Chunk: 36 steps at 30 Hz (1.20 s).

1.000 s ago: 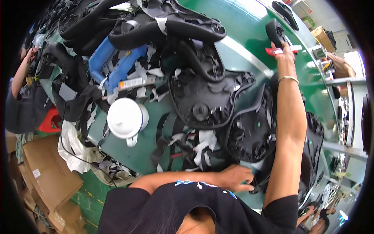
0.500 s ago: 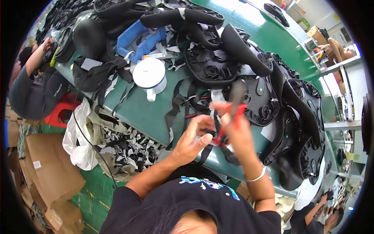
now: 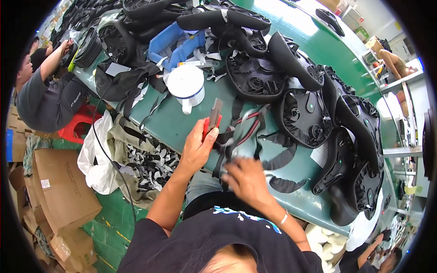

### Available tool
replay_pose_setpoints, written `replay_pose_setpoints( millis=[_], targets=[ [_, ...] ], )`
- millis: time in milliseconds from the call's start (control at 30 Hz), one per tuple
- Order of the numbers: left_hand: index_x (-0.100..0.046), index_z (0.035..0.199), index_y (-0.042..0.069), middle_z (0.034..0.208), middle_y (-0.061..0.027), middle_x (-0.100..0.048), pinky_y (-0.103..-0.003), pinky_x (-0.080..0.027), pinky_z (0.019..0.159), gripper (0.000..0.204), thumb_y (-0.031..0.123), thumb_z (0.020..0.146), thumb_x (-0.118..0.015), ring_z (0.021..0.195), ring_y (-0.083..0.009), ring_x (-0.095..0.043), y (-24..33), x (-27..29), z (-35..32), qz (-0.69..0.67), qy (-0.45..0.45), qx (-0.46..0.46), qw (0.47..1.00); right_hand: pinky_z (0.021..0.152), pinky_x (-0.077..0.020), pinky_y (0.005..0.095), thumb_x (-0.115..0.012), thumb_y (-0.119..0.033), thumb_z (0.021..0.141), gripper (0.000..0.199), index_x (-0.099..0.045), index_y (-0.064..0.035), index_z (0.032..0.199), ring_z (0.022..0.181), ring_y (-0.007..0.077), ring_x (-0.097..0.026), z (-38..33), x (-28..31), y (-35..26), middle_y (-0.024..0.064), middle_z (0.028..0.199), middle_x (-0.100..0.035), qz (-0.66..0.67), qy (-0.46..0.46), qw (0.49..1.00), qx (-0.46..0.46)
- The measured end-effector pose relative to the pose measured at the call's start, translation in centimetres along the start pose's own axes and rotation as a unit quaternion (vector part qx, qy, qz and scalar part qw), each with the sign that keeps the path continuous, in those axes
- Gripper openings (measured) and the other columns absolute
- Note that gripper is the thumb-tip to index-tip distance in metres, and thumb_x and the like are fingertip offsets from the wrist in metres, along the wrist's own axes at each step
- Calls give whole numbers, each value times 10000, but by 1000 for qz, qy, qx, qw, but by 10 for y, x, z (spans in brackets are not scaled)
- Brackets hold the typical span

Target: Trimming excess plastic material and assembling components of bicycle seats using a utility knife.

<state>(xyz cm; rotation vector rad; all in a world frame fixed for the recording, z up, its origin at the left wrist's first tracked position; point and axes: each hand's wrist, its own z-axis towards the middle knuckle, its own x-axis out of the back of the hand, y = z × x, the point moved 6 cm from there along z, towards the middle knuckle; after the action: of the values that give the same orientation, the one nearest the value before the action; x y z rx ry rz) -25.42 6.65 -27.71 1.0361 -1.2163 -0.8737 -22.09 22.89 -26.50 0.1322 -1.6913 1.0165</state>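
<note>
Green workbench (image 3: 175,125) fills the middle of the view, crowded w/ black parts, in a busy workshop seen from above.

Left hand (image 3: 196,148) is raised over the bench's near edge, fingers curled shut round a red-handled cutting tool with a grey metal blade (image 3: 213,116); blade points up and away from the person. Right hand (image 3: 248,179) sits lower & nearer the body, blurred, fingers bent onto a bundle of black fabric straps with red edging (image 3: 243,132); can't tell how tightly it grips. Straps lie on the bench between both hands and trail off toward the far side, touching the tool hand's thumb area.

Just beyond the blade: a white round lidded tub with a handle (image 3: 185,86), standing upright. Behind it, a blue plastic tray (image 3: 175,45) among grey scraps. Right of the straps: several black moulded helmet-like shells (image 3: 307,116), insides up, overlapping, running along the bench to its right end.

Left of the bench, on the green floor: a heap of black-and-white strap offcuts (image 3: 148,164), a white plastic bag (image 3: 93,157), brown cardboard boxes (image 3: 61,191). Far left, another person in a grey shirt (image 3: 48,100) sits on a red stool (image 3: 77,125), arm reaching to the bench.
</note>
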Motion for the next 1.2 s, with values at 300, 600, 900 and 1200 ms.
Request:
replay_pose_setpoints(
  millis=[300,600,900,1200],
  targets=[
    [-547,1093,-7,831,-61,-606,-277,-477,649,395,194,808,-732,690,-124,-562,-18,61,6,-7,342,30,939,600,-465,408,-638,-295,852,278,-627,-123,1069,852,304,-574,56,43,33,101,982,-543,-87,226,963,-120],
    [-605,1026,-34,784,-70,-668,-249,-500,583,333,202,818,-716,663,-131,-655,-37,56,27,-119,216,105,963,752,-456,431,-705,-190,749,274,-547,-54,928,972,333,-511,39,24,40,137,1055,-516,-92,162,979,-86],
    [-579,1052,-12,838,-69,-657,-258,-510,624,304,129,822,-719,719,-173,-666,-70,138,24,-142,240,98,956,831,-398,455,-580,-90,667,312,-526,45,944,976,379,-469,16,39,56,217,1092,-496,-188,126,966,-124],
    [-498,1119,-3,916,-35,-583,-228,-453,584,348,190,876,-655,638,-90,-554,-6,69,-11,-183,40,181,965,731,-428,285,-476,7,692,176,-486,10,868,781,209,-534,-29,38,60,120,899,-572,251,156,937,-186]
  ],
)
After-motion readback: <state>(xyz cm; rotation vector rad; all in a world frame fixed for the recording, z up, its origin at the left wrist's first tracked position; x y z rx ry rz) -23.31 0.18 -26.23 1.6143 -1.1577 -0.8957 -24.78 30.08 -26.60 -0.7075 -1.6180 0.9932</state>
